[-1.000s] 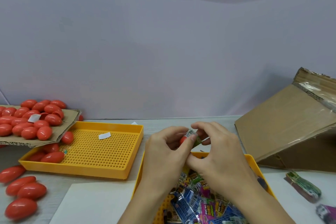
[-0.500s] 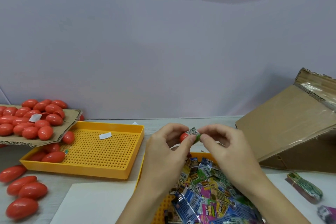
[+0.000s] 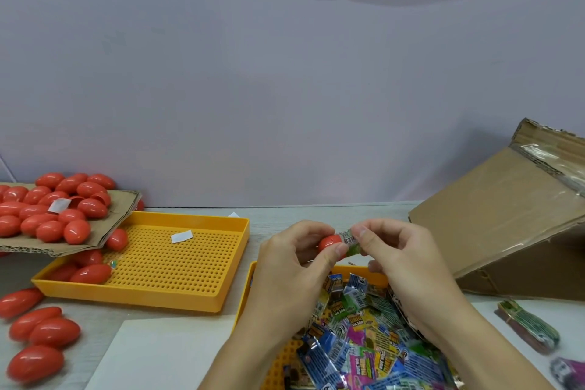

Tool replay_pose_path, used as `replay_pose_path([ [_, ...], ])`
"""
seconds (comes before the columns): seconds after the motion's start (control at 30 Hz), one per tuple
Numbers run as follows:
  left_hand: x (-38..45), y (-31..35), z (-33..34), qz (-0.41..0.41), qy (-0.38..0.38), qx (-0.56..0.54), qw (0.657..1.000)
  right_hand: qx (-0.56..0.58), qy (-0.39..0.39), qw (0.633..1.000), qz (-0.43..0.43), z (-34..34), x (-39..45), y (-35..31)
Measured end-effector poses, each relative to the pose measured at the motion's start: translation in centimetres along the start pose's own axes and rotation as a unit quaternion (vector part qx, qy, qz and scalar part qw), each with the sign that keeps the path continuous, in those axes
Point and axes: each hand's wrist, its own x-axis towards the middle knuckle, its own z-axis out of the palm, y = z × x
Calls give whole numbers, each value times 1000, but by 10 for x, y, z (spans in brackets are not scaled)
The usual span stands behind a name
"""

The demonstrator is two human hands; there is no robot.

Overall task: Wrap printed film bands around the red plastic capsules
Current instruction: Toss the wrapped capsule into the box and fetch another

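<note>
— So, what's each hand doing?
— Centre frame, the left hand point(image 3: 294, 260) pinches a red capsule point(image 3: 329, 242); the right hand point(image 3: 402, 250) pinches a printed film band point(image 3: 349, 241) against its right end.
— How will they handle?
— Capsule looks light, hard and slick, so grip its bare end. The film seems thin and crinkly; hold its edges.
— Supplies?
— Loose bands fill the yellow tray point(image 3: 250, 282) below; spare capsules point(image 3: 47, 215) sit left.

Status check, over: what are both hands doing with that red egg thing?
Left hand grips red capsule. Right hand pinches printed film band at capsule's right end. Nothing in the way.
</note>
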Motion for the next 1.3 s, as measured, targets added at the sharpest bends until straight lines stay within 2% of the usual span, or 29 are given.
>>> replay_pose_path([
  [0.23, 0, -1, 0, -6, -15, 7, 1000, -54, -34, 998, -21, -4, -1, -2],
  [0.73, 0, -4, 0, 13, -22, 33, 999, -83, -72, 993, -34, -4, -1, -2],
  [0.83, 1, -2, -1, 9, -3, -11, 1000, -109, -37, 991, -71, -2, -3, -1],
  [0.93, 3, -1, -2, -11, 32, -86, 996, -201, -9, 971, -129, 4, -8, -1],
  [1.07, 3, 1, 0, -18, 48, -127, 991, -348, 2, 920, -178, 21, -14, 2],
  [1.2, 2, 2, 4, -15, 35, -130, 991, -379, 74, 894, -228, 22, -14, 2],
  [1.3, 2, 2, 5, -29, 32, -120, 992, -382, 84, 887, -245, 20, -13, 2],
])
